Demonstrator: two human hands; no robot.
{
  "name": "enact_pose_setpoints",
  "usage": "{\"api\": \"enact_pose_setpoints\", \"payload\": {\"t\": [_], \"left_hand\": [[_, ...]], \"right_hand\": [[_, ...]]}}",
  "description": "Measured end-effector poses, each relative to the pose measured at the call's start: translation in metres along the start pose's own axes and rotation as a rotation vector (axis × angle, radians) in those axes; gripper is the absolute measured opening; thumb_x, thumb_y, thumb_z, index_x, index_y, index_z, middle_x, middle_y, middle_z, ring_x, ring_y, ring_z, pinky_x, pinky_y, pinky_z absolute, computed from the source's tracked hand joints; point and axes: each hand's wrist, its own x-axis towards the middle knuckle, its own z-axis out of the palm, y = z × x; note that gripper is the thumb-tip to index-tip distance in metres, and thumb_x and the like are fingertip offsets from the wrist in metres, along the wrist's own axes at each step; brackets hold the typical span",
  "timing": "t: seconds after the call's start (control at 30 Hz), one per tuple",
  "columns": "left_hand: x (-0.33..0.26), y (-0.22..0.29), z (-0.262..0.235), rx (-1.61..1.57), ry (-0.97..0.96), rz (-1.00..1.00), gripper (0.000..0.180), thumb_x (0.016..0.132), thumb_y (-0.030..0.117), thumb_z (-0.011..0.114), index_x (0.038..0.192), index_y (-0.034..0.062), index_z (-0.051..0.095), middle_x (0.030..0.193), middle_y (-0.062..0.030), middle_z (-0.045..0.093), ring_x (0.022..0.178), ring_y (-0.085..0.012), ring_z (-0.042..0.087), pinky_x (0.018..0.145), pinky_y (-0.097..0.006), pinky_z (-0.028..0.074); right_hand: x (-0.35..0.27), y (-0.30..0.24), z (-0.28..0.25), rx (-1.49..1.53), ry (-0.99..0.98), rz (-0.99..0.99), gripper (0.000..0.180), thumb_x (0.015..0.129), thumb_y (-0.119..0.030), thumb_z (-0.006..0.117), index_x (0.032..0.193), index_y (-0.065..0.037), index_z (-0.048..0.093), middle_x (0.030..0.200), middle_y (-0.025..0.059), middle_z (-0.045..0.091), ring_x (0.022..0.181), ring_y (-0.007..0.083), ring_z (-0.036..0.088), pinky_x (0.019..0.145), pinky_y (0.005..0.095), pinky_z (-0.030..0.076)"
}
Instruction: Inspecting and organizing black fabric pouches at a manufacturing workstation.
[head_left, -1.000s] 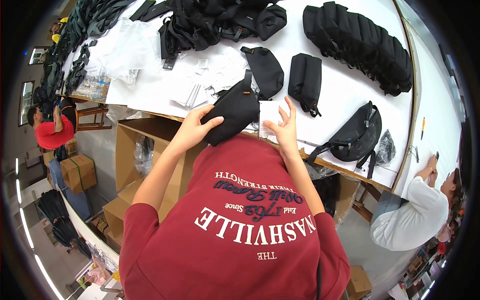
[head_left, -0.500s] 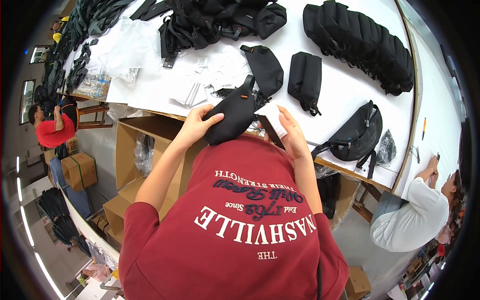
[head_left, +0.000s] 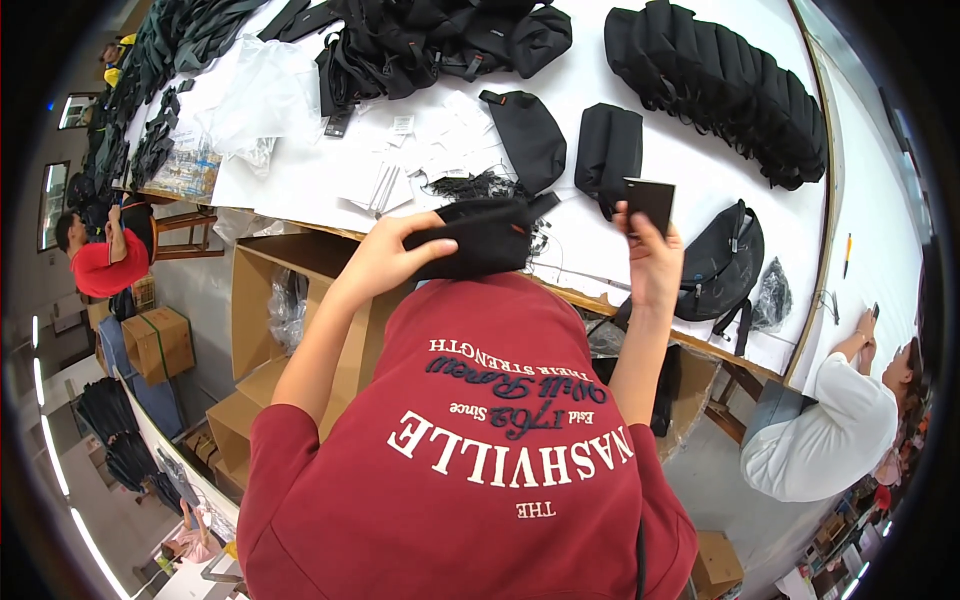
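Nearest the camera, the person's red sweatshirt (head_left: 470, 470) fills the lower frame. Above it, the left hand (head_left: 385, 262) reaches forward, its fingers (head_left: 432, 243) clenched over the top of a soft black fabric pouch (head_left: 482, 238), which is held at the near edge of the white-topped desk (head_left: 700, 170) rather than resting flat on it. The right hand (head_left: 652, 262) is raised beside it, fingers pinching the lower edge of a small flat black card (head_left: 650, 202) held upright (which face it shows cannot be told).

Just beyond the pouch lie a tangle of thin black cords (head_left: 478, 185) and scattered white paper tags (head_left: 430, 150). Farther on lie two more black pouches (head_left: 565, 145) side by side, then a packed row of black bags (head_left: 730, 85) at the right and a loose heap of black bags (head_left: 430, 40) at the far edge. A black waist bag with straps (head_left: 725, 262) sits near the desk's right near edge.

Risk, as judged: the pouch hangs over the desk edge above an open brown cardboard box (head_left: 275, 300), so a slackened grip would drop it in; the card, held by one edge only, could slip or bend. The cords lie close enough to snag.

Open room is a bare white strip between the two pouches and the row of bags; elsewhere clutter crowds the hands.
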Motion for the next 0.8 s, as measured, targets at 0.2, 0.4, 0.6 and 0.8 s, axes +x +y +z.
{"api": "enact_pose_setpoints", "payload": {"t": [0.2, 0.4, 0.6, 0.8], "left_hand": [[0.001, 0.046, 0.007, 0.119, -0.253, 0.17, 0.023, 0.082, 0.025, 0.066, 0.087, 0.0029, 0.061, 0.071, -0.0129, 0.06, 0.067, -0.0267, 0.058, 0.062, -0.034, 0.044], [0.009, 0.057, 0.019, 0.252, -0.25, 0.303, 0.024, 0.08, 0.024, 0.068, 0.082, 0.0028, 0.059, 0.068, -0.0103, 0.057, 0.066, -0.0275, 0.054, 0.062, -0.035, 0.042], [0.006, 0.054, 0.021, 0.233, -0.274, 0.259, 0.025, 0.08, 0.025, 0.068, 0.083, 0.0029, 0.059, 0.069, -0.0106, 0.058, 0.068, -0.0281, 0.055, 0.062, -0.035, 0.042], [0.004, 0.053, 0.022, 0.214, -0.231, 0.317, 0.023, 0.08, 0.024, 0.068, 0.084, 0.0027, 0.06, 0.071, -0.011, 0.06, 0.066, -0.028, 0.056, 0.06, -0.034, 0.043]], "right_hand": [[0.016, -0.005, 0.004, 0.925, 0.063, 0.129, 0.029, 0.09, -0.033, 0.058, 0.092, -0.004, 0.061, 0.083, 0.0053, 0.048, 0.076, 0.0168, 0.043, 0.07, 0.0281, 0.038], [0.023, 0.022, 0.014, 0.764, -0.282, 0.199, 0.024, 0.093, -0.025, 0.047, 0.092, -0.005, 0.062, 0.062, 0.0003, 0.037, 0.059, 0.0117, 0.035, 0.055, 0.023, 0.031], [0.01, 0.011, 0.037, 0.484, 0.142, 0.3, 0.048, 0.093, -0.051, 0.048, 0.071, -0.008, 0.05, 0.047, -0.0014, 0.026, 0.041, 0.0088, 0.024, 0.042, 0.0224, 0.023], [0.009, 0.015, 0.033, 0.215, 0.224, 0.18, 0.042, 0.092, -0.046, 0.054, 0.071, -0.009, 0.055, 0.045, -0.0048, 0.023, 0.04, 0.0065, 0.021, 0.04, 0.0231, 0.019]]}}
